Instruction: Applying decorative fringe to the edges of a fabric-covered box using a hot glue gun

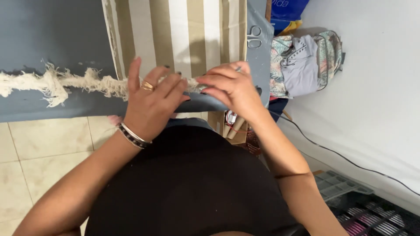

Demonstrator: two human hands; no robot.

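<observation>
Both hands low and close together, forearms reaching forward. Left hand (pixel 151 102) flat, palm down, fingers spread, ring and bangles on. Right hand (pixel 229 87) curled, fingertips pinching.

From my feed the floor (pixel 48 153) on the near left is pale cream tile with thin grout lines. A grey-blue padded board (pixel 48 30) fills the far left. Over on the right it's a plain white wall (pixel 376 87), evenly lit, with a thin black cable (pixel 350 159) trailing along it. A heap of folded clothes (pixel 302 63) sits far right beside the board, a blue bag (pixel 288 8) behind it, and a grey plastic crate (pixel 345 185) lies near right.
</observation>
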